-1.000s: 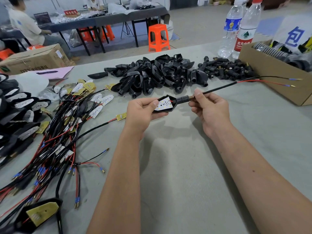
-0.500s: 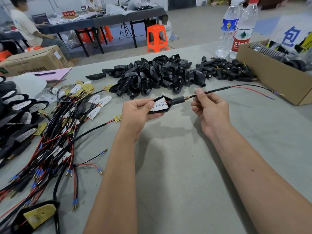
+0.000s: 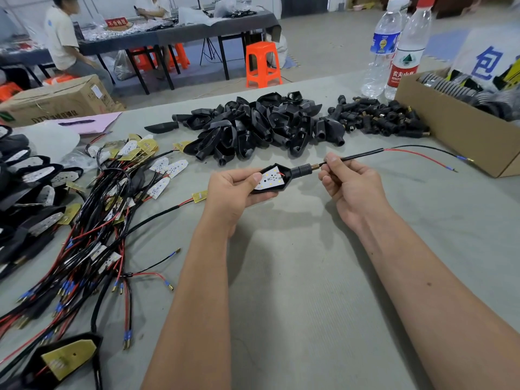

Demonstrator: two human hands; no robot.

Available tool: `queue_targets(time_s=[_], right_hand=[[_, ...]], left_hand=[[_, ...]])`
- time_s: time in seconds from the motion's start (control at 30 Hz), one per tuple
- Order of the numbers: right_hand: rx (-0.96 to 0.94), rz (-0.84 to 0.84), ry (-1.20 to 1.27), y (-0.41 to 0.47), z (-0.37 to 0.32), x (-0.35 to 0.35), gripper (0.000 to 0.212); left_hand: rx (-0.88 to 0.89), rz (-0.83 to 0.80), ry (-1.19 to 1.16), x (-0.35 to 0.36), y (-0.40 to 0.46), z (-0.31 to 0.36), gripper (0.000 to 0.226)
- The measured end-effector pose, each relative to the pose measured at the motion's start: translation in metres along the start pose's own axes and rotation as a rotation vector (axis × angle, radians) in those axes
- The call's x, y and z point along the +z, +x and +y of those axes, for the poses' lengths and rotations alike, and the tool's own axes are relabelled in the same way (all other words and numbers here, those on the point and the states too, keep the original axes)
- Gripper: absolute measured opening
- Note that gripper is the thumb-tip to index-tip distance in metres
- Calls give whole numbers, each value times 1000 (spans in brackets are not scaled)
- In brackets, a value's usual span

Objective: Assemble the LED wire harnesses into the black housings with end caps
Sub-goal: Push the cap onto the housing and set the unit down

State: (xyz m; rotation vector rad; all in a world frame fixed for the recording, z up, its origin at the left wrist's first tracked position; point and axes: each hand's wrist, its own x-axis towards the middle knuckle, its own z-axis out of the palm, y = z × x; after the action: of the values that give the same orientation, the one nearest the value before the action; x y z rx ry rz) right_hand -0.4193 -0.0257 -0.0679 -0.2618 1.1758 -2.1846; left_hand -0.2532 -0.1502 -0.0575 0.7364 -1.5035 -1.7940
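My left hand [image 3: 233, 190] grips a black arrow-shaped housing [image 3: 277, 178] with a white LED board seated in it. A black end cap [image 3: 301, 170] with a brass tip sits on the housing's narrow end. My right hand [image 3: 347, 181] pinches the black sheathed wire [image 3: 354, 156] just past the cap. The wire's red and black leads [image 3: 422, 154] trail right across the table. Loose harnesses [image 3: 92, 235] lie in a tangle at the left. Empty housings [image 3: 253, 125] are heaped at the back, with end caps [image 3: 380, 116] beside them.
A cardboard box [image 3: 450, 130] of parts stands at the right edge, two water bottles [image 3: 394, 52] behind it. Finished housings [image 3: 31, 181] are stacked at the far left. A person sits at a far table, near an orange stool [image 3: 263, 64].
The wire's free leads have dropped lower and lie nearer the table. Both hands keep their hold on the housing and the wire, shifted slightly.
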Motion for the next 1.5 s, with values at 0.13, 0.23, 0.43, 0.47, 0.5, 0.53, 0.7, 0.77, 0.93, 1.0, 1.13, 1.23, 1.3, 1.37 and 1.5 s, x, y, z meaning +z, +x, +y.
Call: queue_targets(time_s=[0.13,0.23,0.43,0.47,0.5,0.53,0.7,0.77,0.93,1.0,1.13,1.23,1.3,1.37,1.5], right_hand=[[22,1,-3,1,-1,0,11],[24,14,-38,1,0,1,12],[33,13,-43,2,1,0,13],[34,13,-45,2,0,0,13],[34,12,-50,3,0,-1,13],[31,10,-59,2,1,-1,14],[-22,105,-273,3,7,7,36],[-7,148,-414,1,6,12,54],[-568,151,-1099,-12,11,10,52],[-784,-35,-1288,-19,12,15,28],[-771,-304,-1593,-24,21,26,32],[-742,-371,-1644,-29,18,32,23],[-644,-385,-1586,-33,14,37,20],[-523,-358,-1440,-38,13,46,19],[-150,-333,-924,-53,19,82,28]], left_hand=[[-39,-5,-21,-1,0,0,20],[-50,-3,-19,-4,2,1,22],[-24,-11,-15,-4,1,1,17],[-20,-12,-15,-4,1,1,16],[-19,-10,-13,-4,1,2,16],[-21,-6,-10,-4,1,3,16],[-22,55,13,-6,3,3,13],[-5,112,23,-7,5,3,13],[95,247,124,-14,13,-2,18],[103,242,177,-14,13,-4,16],[126,185,202,-14,12,-3,15],[121,218,161,-14,10,-1,15],[114,246,134,-10,8,3,23],[77,247,47,-8,2,12,33],[-120,93,-38,-26,-21,36,54]])
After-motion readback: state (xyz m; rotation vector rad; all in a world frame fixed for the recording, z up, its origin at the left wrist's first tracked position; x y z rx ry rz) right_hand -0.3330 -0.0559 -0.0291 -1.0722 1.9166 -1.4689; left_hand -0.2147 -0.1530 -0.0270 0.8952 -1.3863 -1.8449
